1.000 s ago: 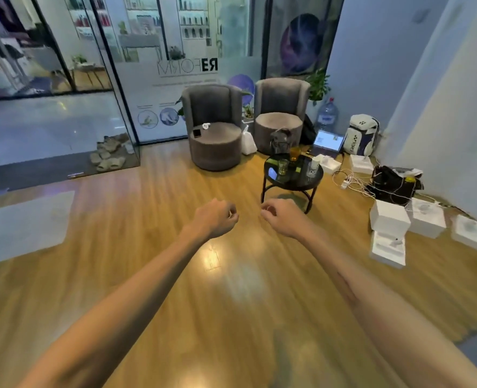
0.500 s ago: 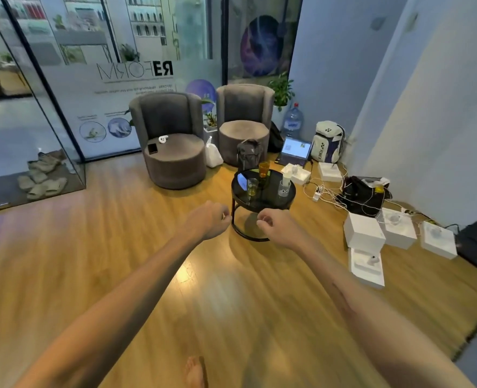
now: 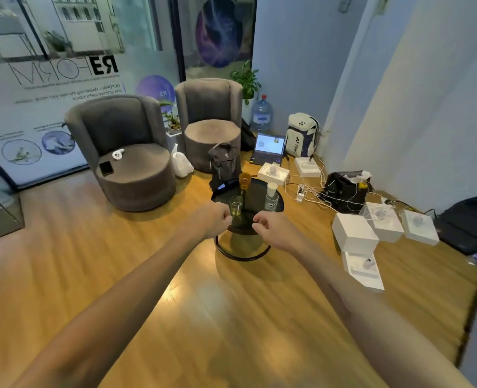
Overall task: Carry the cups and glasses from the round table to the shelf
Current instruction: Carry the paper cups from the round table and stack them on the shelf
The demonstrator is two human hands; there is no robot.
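Round table (image 3: 276, 203) black, glossy. Glasses: one amber (image 3: 244, 180), one clear, yellow-green tint (image 3: 236, 207). Cup (image 3: 271, 189) white. Armchairs (image 3: 132, 155) grey-brown. Floor (image 3: 226, 317) honey wood-grain.

An amber glass (image 3: 244, 180), clear glass (image 3: 236, 206) and apparently white cup (image 3: 271, 189) stand upright on the round table (image 3: 277, 204).
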